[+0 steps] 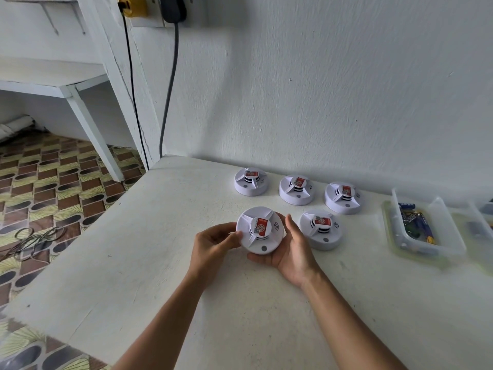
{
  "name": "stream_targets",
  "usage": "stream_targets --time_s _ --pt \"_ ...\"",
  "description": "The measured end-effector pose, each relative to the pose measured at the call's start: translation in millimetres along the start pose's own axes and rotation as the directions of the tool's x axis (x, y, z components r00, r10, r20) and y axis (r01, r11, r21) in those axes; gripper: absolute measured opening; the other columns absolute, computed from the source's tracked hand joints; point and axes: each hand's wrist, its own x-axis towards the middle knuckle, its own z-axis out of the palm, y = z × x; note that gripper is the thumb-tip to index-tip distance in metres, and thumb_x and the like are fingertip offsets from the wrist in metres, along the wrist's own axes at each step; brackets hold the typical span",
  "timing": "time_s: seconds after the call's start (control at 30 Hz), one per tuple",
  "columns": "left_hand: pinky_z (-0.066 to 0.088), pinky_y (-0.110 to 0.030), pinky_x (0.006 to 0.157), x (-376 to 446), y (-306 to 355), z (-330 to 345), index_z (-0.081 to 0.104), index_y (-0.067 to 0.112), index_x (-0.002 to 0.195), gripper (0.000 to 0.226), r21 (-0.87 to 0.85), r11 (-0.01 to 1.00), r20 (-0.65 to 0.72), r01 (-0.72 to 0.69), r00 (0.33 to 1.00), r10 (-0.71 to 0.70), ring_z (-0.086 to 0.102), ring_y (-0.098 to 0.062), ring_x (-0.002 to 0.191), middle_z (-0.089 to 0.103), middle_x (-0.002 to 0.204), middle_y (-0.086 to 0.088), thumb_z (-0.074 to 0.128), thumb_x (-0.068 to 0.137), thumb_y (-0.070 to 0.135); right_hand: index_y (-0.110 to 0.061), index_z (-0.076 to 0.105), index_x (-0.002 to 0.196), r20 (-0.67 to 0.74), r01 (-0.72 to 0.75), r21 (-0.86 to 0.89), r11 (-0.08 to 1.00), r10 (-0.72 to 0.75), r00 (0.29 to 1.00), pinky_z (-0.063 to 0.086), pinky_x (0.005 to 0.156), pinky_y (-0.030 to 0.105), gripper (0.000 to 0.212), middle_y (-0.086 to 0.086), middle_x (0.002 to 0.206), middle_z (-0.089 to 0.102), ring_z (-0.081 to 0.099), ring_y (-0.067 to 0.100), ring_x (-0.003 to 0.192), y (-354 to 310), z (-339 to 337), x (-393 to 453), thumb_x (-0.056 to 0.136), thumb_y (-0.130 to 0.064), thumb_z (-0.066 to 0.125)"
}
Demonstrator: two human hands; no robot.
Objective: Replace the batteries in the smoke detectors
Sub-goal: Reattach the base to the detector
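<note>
A white round smoke detector (260, 231) with a red label on top is held just above the white table, face up. My left hand (216, 243) grips its left rim with curled fingers. My right hand (289, 248) cups it from below and the right, thumb up along its side. Another detector (321, 233) lies right beside my right hand. Three more lie in a row near the wall: one on the left (250, 181), one in the middle (296, 189), one on the right (344, 198).
A clear plastic tray (448, 236) holding several batteries stands at the right, with a second clear tray (480, 228) at the frame's edge. The table (160, 263) ends at the left over a patterned floor. Two cables (170, 84) hang down the wall corner.
</note>
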Motion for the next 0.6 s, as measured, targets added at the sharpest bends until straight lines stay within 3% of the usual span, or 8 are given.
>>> stream_targets --time_s 0.13,0.27,0.6 --pt "0.058 -0.04 0.086 -0.2 0.9 0.2 0.075 0.007 0.107 0.045 -0.007 1.0 0.0 0.002 1.0 -0.002 0.073 -0.028 0.095 0.076 0.101 -0.01 0.079 0.072 0.034 -0.015 0.056 0.129 0.013 0.001 -0.006 1.0 -0.001 1.0 0.057 0.074 0.051 0.056 0.018 0.12 0.066 0.067 0.036 0.098 0.4 -0.6 1.3 0.091 -0.052 0.037" --pt "0.058 -0.041 0.088 0.1 -0.1 -0.5 0.074 0.005 0.109 0.028 0.002 1.0 -0.001 0.009 1.0 -0.009 0.073 -0.028 0.096 0.076 0.101 -0.011 0.076 0.083 0.017 -0.012 0.052 0.135 0.014 -0.001 -0.019 1.0 0.001 1.0 0.056 0.075 0.052 0.061 0.019 0.122 0.065 0.067 0.036 0.098 0.8 -1.2 2.3 0.091 -0.052 0.039" --pt "0.059 -0.038 0.085 -0.8 1.1 0.2 0.074 0.004 0.107 0.021 0.018 1.0 -0.009 0.004 1.0 -0.004 0.073 -0.029 0.095 0.076 0.1 -0.01 0.072 0.087 0.009 -0.01 0.05 0.135 0.014 0.006 -0.029 1.0 -0.005 1.0 0.057 0.074 0.052 0.059 0.018 0.117 0.067 0.068 0.035 0.096 1.9 -2.8 3.4 0.092 -0.049 0.039"
